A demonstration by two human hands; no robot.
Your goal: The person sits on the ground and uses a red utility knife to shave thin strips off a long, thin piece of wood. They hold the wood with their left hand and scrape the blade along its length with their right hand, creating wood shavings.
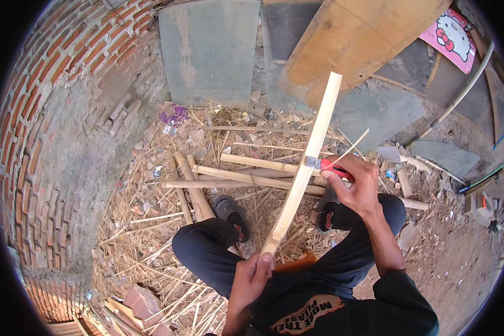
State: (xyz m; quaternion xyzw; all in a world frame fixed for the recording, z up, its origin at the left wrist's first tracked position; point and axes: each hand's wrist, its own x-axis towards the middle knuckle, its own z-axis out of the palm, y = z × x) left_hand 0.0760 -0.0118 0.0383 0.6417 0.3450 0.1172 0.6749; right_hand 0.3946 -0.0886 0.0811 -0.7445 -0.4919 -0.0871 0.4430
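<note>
A long, pale split bamboo strip [302, 179] slants up and away from my lap. My left hand [251, 279] is closed around its near end, thumb on top. My right hand [353, 182] grips the red handle of a utility knife [337, 168], whose grey blade lies across the strip above its middle. A thin curled shaving [350, 148] sticks up beside the blade and my right fingers. Beneath the strip, between and beyond my feet, lie several other bamboo pieces [246, 177] on the littered ground.
Straw-like shavings [151, 246] and rubble cover the ground around my shoes [229, 215]. A brick wall [45, 140] rises on the left. Grey panels [210, 56] and a brown board [364, 39] lean at the back. A pale pole [453, 106] and pink picture board [451, 38] stand at the far right.
</note>
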